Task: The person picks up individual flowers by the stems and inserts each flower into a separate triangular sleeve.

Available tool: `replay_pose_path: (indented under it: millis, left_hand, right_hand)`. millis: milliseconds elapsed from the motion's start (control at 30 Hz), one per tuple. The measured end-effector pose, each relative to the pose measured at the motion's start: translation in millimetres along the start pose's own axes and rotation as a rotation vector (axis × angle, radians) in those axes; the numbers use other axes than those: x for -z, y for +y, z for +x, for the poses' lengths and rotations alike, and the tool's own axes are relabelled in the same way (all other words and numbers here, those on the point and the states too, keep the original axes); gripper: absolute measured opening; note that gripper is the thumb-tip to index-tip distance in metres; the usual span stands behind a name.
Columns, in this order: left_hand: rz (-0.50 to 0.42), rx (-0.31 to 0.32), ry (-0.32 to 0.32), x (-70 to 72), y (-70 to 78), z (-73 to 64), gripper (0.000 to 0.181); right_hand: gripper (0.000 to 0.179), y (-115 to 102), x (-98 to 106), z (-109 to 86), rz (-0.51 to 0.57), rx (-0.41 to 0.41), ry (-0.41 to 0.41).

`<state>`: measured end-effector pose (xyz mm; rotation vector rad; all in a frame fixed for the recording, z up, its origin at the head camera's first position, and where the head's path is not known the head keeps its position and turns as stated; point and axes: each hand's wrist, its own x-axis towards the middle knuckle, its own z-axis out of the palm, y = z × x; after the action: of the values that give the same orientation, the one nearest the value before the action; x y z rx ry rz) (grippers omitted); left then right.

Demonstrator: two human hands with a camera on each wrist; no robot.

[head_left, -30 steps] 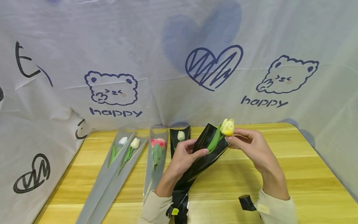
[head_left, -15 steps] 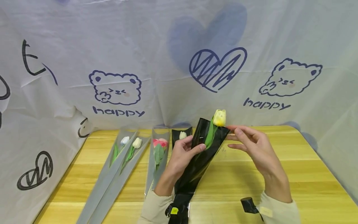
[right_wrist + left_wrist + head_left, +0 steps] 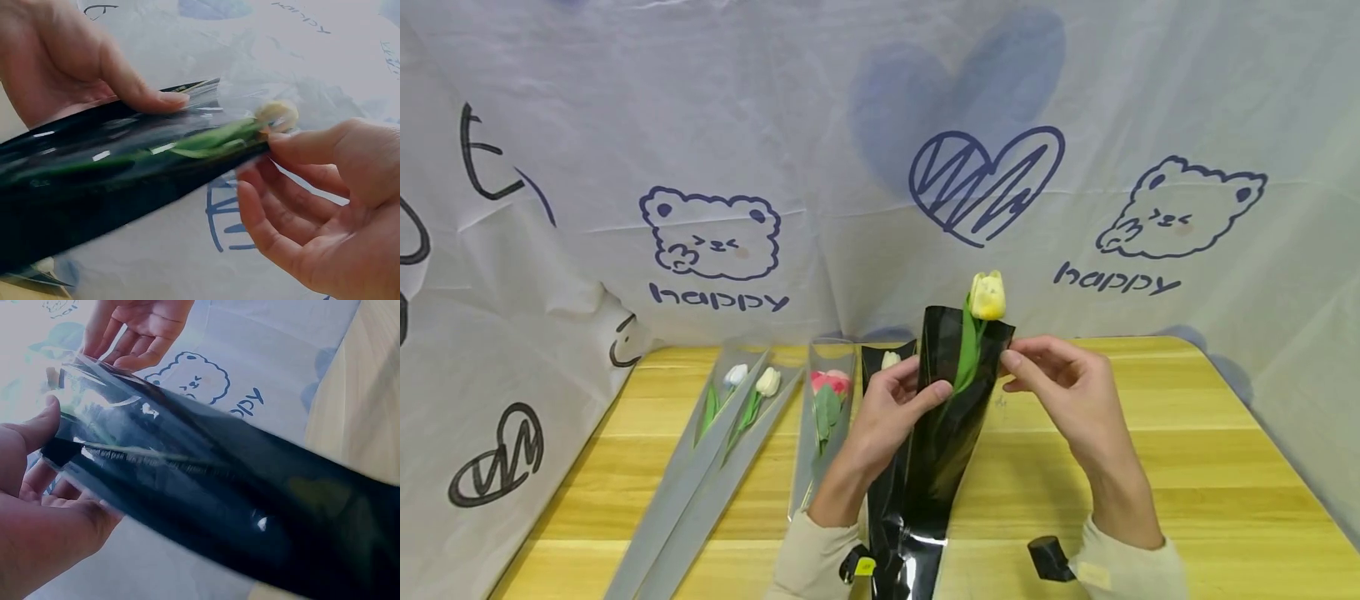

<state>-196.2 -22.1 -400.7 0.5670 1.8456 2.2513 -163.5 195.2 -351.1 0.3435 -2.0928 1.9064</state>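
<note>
A black flower sleeve [image 3: 951, 442] with a clear front stands tilted up between my hands. Its yellow-white tulip [image 3: 988, 296] pokes out past the sleeve's open top, with green leaves lower down. My left hand [image 3: 883, 421] grips the sleeve's left side, thumb across the front and fingers behind. At the upper right corner, my right hand [image 3: 1071, 387] pinches the sleeve's edge between thumb and index finger, close beside the tulip head [image 3: 278, 115] in the right wrist view. Printed lettering runs along the sleeve [image 3: 206, 469] in the left wrist view.
Two grey sleeves with white tulips [image 3: 767, 382] lie crossed at left on the wooden table [image 3: 1180, 450]. Beside them is a grey sleeve with a pink-red flower [image 3: 829, 382]. Another black sleeve with a white tulip [image 3: 890, 360] lies partly behind my left hand. A printed cloth [image 3: 820, 167] hangs behind.
The sleeve has swung more upright, and the tulip head has moved up and left. My right hand left the flower head, opened, then took the sleeve's right edge. My left hand kept its grip.
</note>
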Motion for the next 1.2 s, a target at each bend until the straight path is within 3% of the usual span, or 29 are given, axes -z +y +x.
replay_pose_path:
  millis: [67, 200, 300, 433, 533, 667, 933, 1200]
  left_hand:
    - [0.062, -0.005, -0.007, -1.9, 3.5, -1.4, 0.017]
    - [0.139, -0.021, -0.036, -4.8, 7.7, -3.2, 0.02]
    - [0.082, -0.011, -0.078, -3.9, 8.1, -4.0, 0.027]
    - [0.05, 0.043, -0.051, -0.2, 7.4, -4.8, 0.052]
    - [0.043, 0.073, 0.002, -0.4, 7.1, -3.5, 0.047]
    - [-0.016, 0.054, 0.025, -2.9, 6.2, -0.7, 0.021]
    - [-0.023, 0.015, 0.114, -7.9, 8.5, -1.0, 0.009]
    - [-0.057, -0.004, 0.13, -10.4, 11.3, -1.6, 0.008]
  right_hand:
    - [0.016, -2.8, -2.2, -0.3, -0.004, 0.008, 0.043]
    - [0.016, -7.8, -7.3, -0.5, 0.015, 0.001, 0.138]
    - [0.015, -10.3, -10.4, -0.4, 0.02, 0.001, 0.204]
    - [0.014, -10.8, -10.3, -0.5, 0.039, 0.024, 0.258]
    - [0.016, -10.5, -8.8, -0.5, 0.062, 0.044, 0.282]
    - [0.014, -12.1, -8.6, -0.6, 0.061, 0.066, 0.318]
    - [0.015, -16.6, -14.2, -3.3, 0.029, 0.099, 0.301]
    - [0.016, -26.2, -19.2, -10.8, 0.061, 0.167, 0.207]
